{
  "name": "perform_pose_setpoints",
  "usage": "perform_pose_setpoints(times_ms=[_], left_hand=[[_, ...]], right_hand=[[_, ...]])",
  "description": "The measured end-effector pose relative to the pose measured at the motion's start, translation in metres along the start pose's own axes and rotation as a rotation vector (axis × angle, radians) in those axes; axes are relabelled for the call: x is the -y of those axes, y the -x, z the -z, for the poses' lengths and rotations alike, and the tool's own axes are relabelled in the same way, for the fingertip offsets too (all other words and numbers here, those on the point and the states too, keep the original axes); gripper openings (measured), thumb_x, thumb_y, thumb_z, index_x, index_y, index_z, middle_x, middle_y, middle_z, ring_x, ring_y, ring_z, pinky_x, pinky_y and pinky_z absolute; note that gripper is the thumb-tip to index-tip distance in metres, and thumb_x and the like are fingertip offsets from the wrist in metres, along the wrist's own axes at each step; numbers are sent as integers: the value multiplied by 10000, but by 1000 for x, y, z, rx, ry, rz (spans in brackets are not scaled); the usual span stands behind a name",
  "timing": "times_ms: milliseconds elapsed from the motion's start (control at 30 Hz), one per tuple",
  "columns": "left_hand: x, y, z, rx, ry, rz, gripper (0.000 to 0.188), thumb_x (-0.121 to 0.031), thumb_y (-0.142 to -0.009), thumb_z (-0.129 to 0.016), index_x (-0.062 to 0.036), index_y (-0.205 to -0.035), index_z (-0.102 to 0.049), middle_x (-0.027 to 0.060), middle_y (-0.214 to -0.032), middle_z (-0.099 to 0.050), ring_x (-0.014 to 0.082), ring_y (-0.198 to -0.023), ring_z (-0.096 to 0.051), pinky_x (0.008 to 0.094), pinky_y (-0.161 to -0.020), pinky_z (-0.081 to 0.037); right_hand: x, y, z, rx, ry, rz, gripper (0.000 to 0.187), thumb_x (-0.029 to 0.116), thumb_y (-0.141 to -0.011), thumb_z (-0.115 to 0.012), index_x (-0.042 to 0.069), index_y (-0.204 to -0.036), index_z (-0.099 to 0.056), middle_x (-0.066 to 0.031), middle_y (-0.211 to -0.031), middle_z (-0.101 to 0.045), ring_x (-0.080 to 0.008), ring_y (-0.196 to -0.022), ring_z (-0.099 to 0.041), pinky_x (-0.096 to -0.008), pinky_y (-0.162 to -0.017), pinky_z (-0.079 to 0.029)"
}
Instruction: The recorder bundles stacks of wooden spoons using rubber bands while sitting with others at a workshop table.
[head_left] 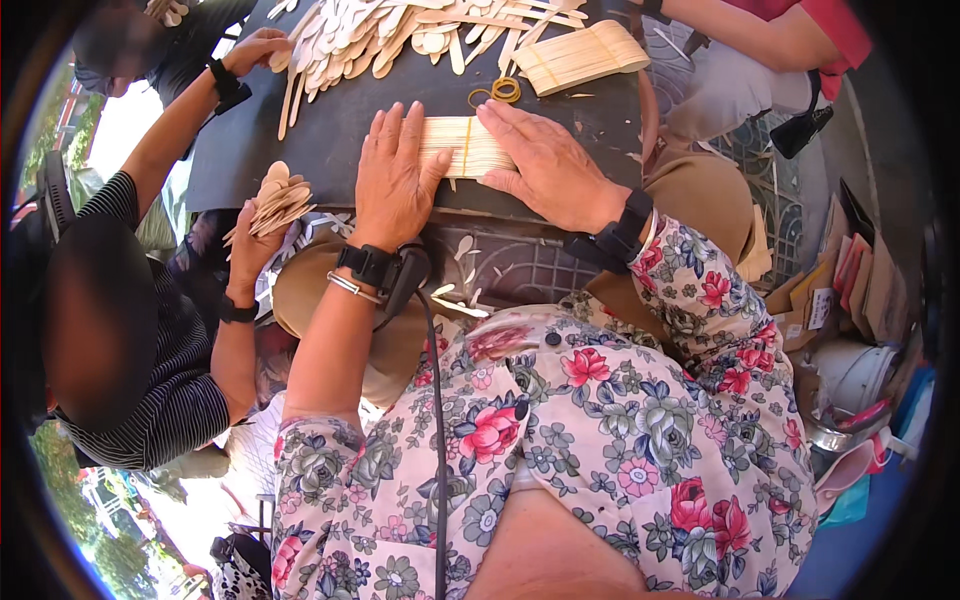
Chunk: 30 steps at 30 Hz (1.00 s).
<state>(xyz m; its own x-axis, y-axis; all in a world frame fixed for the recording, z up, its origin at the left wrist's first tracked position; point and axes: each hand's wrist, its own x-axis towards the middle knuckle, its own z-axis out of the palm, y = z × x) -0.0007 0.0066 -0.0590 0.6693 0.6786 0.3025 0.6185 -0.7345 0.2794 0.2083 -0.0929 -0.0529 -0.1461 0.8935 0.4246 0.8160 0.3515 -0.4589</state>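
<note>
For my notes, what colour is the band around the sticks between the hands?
The band is yellow, best in the head view.

On the left, beside the dark surface (330, 150), I see a person in a black striped shirt (180, 405); at upper right, another in a red top (845, 40). Patterned paving tiles (525, 270) show below. Far right, cardboard pieces (858, 285) stand near a white bucket (850, 370) and a shiny metal vessel (838, 434).

Daylight is bright: left of the surface (320, 150), the background (130, 120) washes out to white, and sticks (350, 40) on its far part look pale with glare. A head (100, 320) left of the surface is darkly blurred. Farther out from the surface, fisheye distortion bends toward a black rim.
</note>
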Motion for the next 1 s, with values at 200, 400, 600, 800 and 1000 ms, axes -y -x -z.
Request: perform_pose_setpoints(times_ms=[200, 400, 600, 800, 1000], left_hand=[[3, -4, 2, -8, 81, -49, 744, -515, -878, -564, -23, -1407, -386, 244, -1420, -363, 409, -1345, -313, 451, -1119, -249], [20, -4, 5, 39, 319, -30, 839, -411, -698, -788, -54, -1373, -441, 195, -1392, -410, 368, -1332, -354, 442, -1104, -291], [5, -4, 9, -1, 300, -64, 741, -307, -675, -801, -50, -1303, -504, 181, -1307, -499, 355, -1287, -413, 444, -1108, -301], [-5, -12, 5, -13, 387, -177, 663, -246, -648, -799, -48, -1229, -548, 157, -1204, -552, 357, -1177, -488, 457, -1090, -326], [-10, -11, 1, -78, 419, -185, 602, -263, -625, -814, -62, -1148, -593, 121, -1059, -582, 325, -1043, -538, 435, -963, -398]], right_hand=[[-6, 0, 4, 35, -31, -31, 664, 271, -854, -675, 7, -1393, -392, -190, -1401, -431, -333, -1286, -423, -393, -1067, -347], [-8, -2, 15, 41, -246, -115, 711, 320, -737, -775, -17, -1294, -488, -196, -1312, -511, -339, -1204, -499, -382, -1022, -397], [-8, -6, 23, 53, -168, -92, 656, 287, -705, -791, -13, -1234, -544, -181, -1242, -558, -336, -1137, -550, -367, -964, -447], [-11, -9, 27, 137, -168, -113, 650, 262, -722, -783, 21, -1277, -547, -167, -1274, -554, -288, -1165, -544, -338, -999, -410], [-8, -12, 28, 135, -179, -103, 643, 265, -689, -805, 2, -1224, -564, -184, -1229, -570, -327, -1136, -552, -356, -961, -438]])
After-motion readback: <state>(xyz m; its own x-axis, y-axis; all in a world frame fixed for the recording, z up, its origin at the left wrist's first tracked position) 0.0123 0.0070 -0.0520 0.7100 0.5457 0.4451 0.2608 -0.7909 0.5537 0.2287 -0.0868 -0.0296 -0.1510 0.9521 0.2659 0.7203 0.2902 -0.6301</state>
